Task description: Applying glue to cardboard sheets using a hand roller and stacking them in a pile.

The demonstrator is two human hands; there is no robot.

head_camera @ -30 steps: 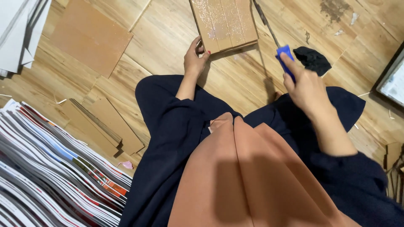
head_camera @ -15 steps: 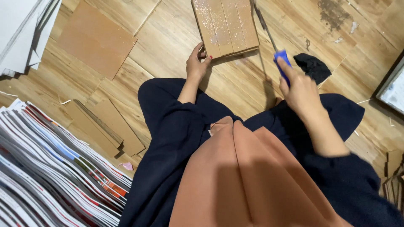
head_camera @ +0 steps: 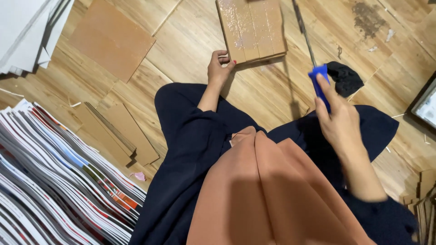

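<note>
**A:** Since half a second ago, what has shifted for the person?

**B:** Little. The right hand (head_camera: 338,122) has slid a touch toward 4 o'clock, still clenched round the blue-handled tool (head_camera: 319,79). The left hand (head_camera: 219,68) stays with its fingers curled on the near left corner of the cardboard slab (head_camera: 252,29), gripping it. As a judgement, the work on the slab is paused, with the tool held off it.

**A:** Where is the tool, and how does it lie?

**B:** It is raised above the wooden floor (head_camera: 181,50), just at 3 o'clock of the slab. A black cloth (head_camera: 345,77) sits beside it. Its long axis runs from 6 to 12 o'clock. The thin dark shaft points toward 12, leaning slightly to 11, with the handle nearest the person.
</note>
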